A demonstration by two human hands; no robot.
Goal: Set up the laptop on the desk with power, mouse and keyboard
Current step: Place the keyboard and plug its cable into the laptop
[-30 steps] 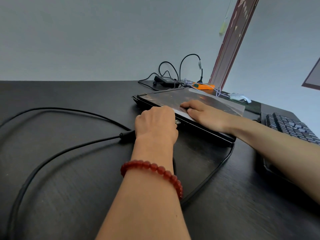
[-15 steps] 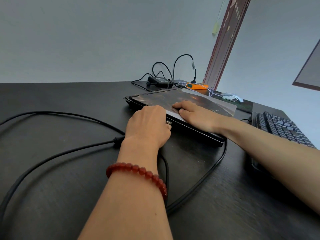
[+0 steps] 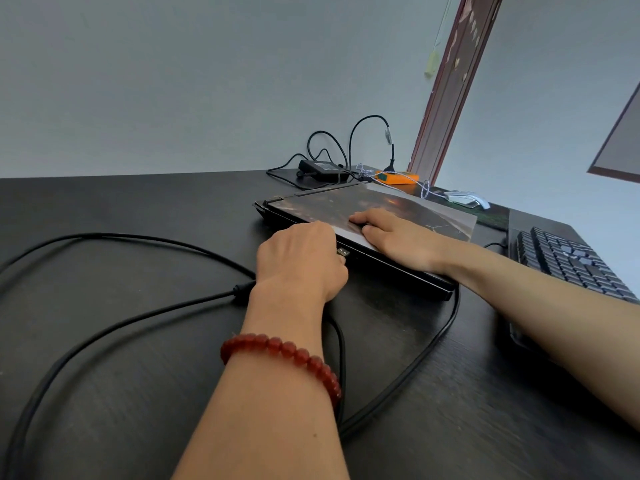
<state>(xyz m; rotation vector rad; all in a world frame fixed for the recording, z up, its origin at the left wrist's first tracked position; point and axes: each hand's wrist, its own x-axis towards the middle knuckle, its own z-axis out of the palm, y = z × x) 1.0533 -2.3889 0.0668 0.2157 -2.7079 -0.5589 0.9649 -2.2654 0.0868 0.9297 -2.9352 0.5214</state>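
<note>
Head view, looking down at dark desk (image 3: pixel 138 341). Closed laptop (image 3: pixel 346 209) sits centre frame, lid printed with a dark picture, running diagonally toward right. My left hand (image 3: pixel 298 261), red bead bracelet (image 3: pixel 280 355) on the wrist, is curled closed around a USB plug (image 3: pixel 343 252); metal tip pokes out past my fingers, just beside the laptop's near side edge, can't tell if touching the port. My right hand (image 3: pixel 398 237) lies flat, fingers spread, palm down on the laptop lid, gripping nothing. Black cables (image 3: pixel 104 327) loop across left and lower centre of the frame, one passing under my left wrist, another curving round the laptop's near corner. Keyboard (image 3: pixel 568 261) at right edge, partly behind my right forearm. White mouse (image 3: pixel 464 197) on a dark mat, upper right behind laptop. Power adapter (image 3: pixel 320 167) with its leads at back centre, orange box (image 3: pixel 398 177) just right of it; contents not visible.
</note>
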